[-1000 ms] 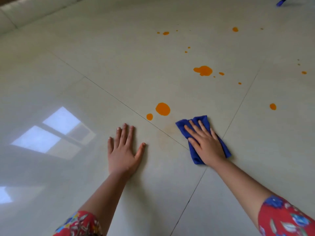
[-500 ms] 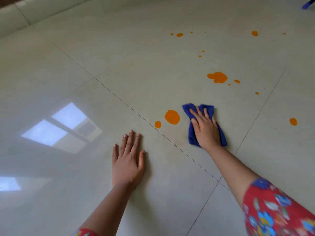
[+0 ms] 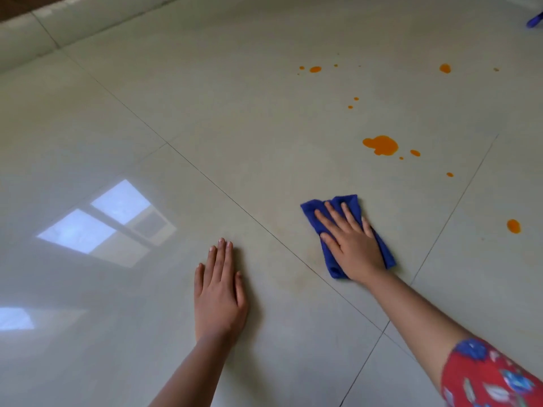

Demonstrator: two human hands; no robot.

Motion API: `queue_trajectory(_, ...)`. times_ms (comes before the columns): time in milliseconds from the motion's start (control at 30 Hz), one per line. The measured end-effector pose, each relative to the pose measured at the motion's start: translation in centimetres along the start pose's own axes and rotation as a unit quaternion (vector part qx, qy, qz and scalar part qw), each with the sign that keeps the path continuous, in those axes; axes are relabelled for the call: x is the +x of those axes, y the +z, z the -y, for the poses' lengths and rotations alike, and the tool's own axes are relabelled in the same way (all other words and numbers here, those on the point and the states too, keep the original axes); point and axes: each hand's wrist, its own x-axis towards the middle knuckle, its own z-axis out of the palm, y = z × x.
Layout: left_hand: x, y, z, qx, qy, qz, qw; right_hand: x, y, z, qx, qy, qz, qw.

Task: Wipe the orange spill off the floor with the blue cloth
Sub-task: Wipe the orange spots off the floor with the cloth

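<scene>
floor (image 3: pixel 264 118) of pale glossy tiles, seen from the head camera. right hand (image 3: pixel 351 245) lies flat, fingers straight and spread, pressing the folded blue cloth (image 3: pixel 349 201) against a tile just right of a diagonal grout line; nothing is pinched or curled round, the cloth is held down by the palm alone. left hand (image 3: pixel 219 292) is released, laid flat on the bare tile with fingers together, apparently as a prop for the body. a faint dull smear (image 3: pixel 296 268) shows on the tile between the hands and near the cloth, which suggests that part has been wiped over, though a trace may remain.

progress, as judged from this view: well short of finished. the orange spill is scattered in separate patches beyond the cloth: a large blot (image 3: pixel 381 145) with small drops beside it, a single drop (image 3: pixel 513 225) off to the right across another grout line, and a farther row of drops (image 3: pixel 315 69) plus one more (image 3: pixel 445 68) toward the top right. none of these touches the cloth. the large blot is the nearest and seems the likely next target.

a red patterned sleeve (image 3: pixel 484 377) covers the right arm. a blue object (image 3: pixel 534 19) is cut off at the upper right edge; what it is cannot be told. a window reflection (image 3: pixel 108 220) lies on the tiles at left.

no brand, label or writing can be read anywhere.
</scene>
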Motion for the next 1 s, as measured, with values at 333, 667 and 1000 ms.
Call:
queue_trajectory(333,0.3,0.2,0.1,0.017,0.0,0.006,1.0,-4.5,0.8,5.6,0.016,-0.284,0.023,0.958)
queue_trajectory(667,0.3,0.1,0.1,0.027,0.005,0.01,1.0,1.1,0.8,5.5,0.028,-0.097,-0.046,0.994)
queue_trajectory(1000,0.2,0.0,0.1,0.022,0.005,0.01,1.0,-1.8,0.1,-2.6,0.002,-0.12,-0.002,0.993)
